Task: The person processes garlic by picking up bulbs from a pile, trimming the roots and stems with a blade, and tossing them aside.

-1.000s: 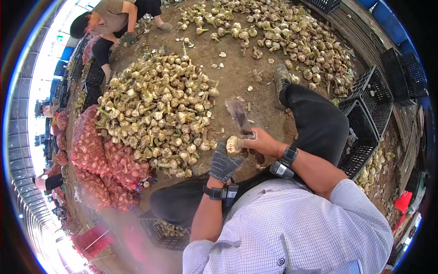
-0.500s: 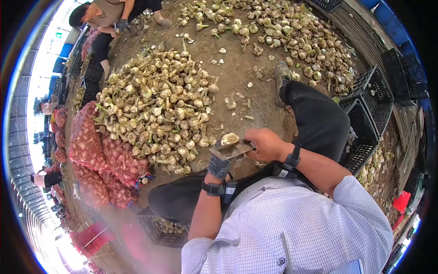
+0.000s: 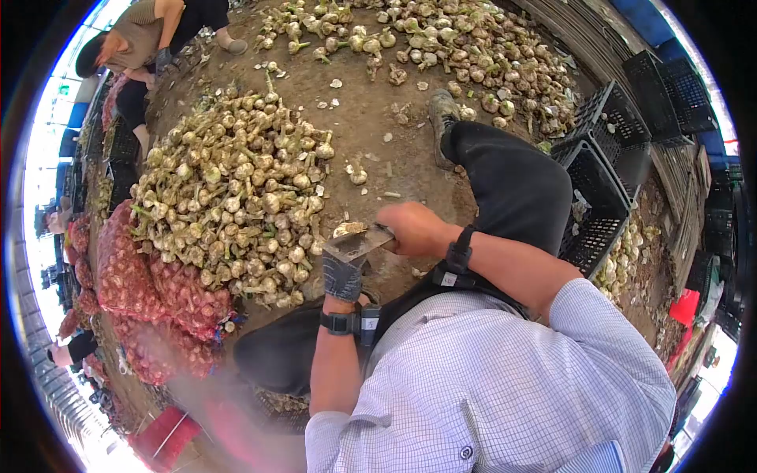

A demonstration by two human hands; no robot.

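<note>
My right hand (image 3: 419,229) is bare and closed round the handle of a broad-bladed knife (image 3: 356,246). The blade points left, lying across the fingers of my left hand (image 3: 342,277), which wears a grey glove. A whitish garlic bulb (image 3: 348,229) shows just beyond the blade, held by my left hand; the blade hides most of that grip. Past both hands, to the left, lies a large heap of garlic bulbs (image 3: 236,189) with stems on.
Red mesh sacks of garlic (image 3: 130,268) stand left of the heap. More garlic (image 3: 489,59) covers the ground at the far side. Black plastic crates (image 3: 587,209) are by my right leg. Another person (image 3: 138,39) bends over at the upper left.
The whole view has shifted, so the heap and crates appear further left. Both hands keep hold of the knife and bulb; the blade is tilted a little differently and the right hand is slightly blurred.
</note>
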